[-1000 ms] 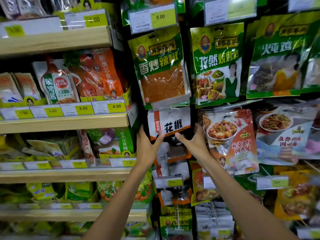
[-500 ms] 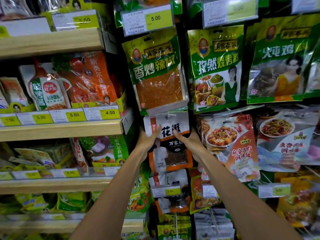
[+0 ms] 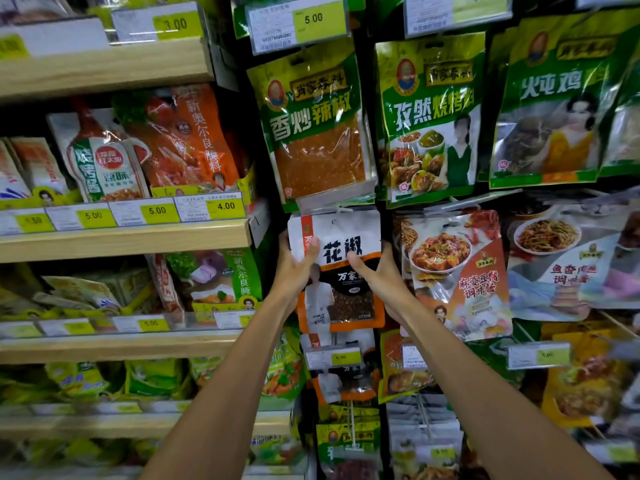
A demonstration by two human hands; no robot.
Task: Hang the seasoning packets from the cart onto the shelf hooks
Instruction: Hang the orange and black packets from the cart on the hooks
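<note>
Both hands are up on one pouch at the hanging rack. The left hand [image 3: 292,271] grips the left edge of a white, black and orange Sichuan pepper packet [image 3: 343,245], thumb laid across the front and the fingers hidden behind. The right hand [image 3: 382,277] holds the right edge the same way, thumb pressed on the black band under the big characters. The packet hangs upright between them, its top edge tucked just under a clear plastic label flap [image 3: 334,199]. Whether its hole sits on a hook, I cannot tell.

Directly above hangs a green chilli powder packet [image 3: 315,133] under a 5.00 price tag [image 3: 301,24]. Just to the right is a mapo tofu seasoning packet [image 3: 457,271], touching the right hand's knuckles or very near them. Below the held pouch, a 6.00 price tag [image 3: 334,358] fronts another packet of the same kind [image 3: 343,384]. To the left run wooden shelves [image 3: 121,239] stocked with more pouches.
</note>
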